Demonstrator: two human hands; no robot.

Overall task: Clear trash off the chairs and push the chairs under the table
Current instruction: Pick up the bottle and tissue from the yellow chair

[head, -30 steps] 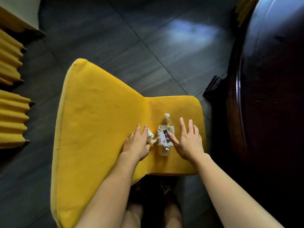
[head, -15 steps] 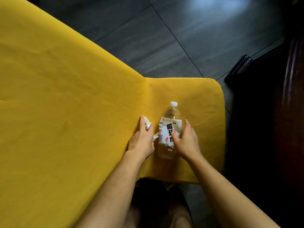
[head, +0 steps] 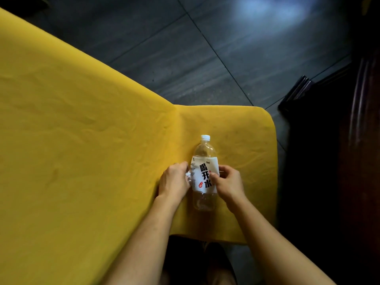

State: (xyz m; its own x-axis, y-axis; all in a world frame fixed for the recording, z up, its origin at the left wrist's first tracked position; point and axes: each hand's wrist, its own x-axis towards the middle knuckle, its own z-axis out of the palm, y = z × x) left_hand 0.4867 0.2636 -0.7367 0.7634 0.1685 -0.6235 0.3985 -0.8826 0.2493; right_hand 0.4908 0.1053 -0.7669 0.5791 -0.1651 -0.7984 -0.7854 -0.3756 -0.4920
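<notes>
A yellow upholstered chair (head: 86,145) fills the left and middle of the view. A clear plastic bottle (head: 204,157) with a white cap and a white label lies on its seat, cap pointing away from me. My right hand (head: 227,184) is closed around the bottle's right side, thumb on the label. My left hand (head: 174,179) is curled over a crumpled white tissue (head: 188,174) just left of the bottle; only a small scrap of it shows between the fingers.
A dark wooden table (head: 353,140) stands close on the right, with one carved foot (head: 296,93) jutting toward the chair. Dark grey floor tiles (head: 205,48) stretch beyond the chair. My legs (head: 201,264) are below the seat's near edge.
My view has moved closer to the seat. Both hands went from flat with spread fingers to closed, the right one around the bottle, the left one over the tissue.
</notes>
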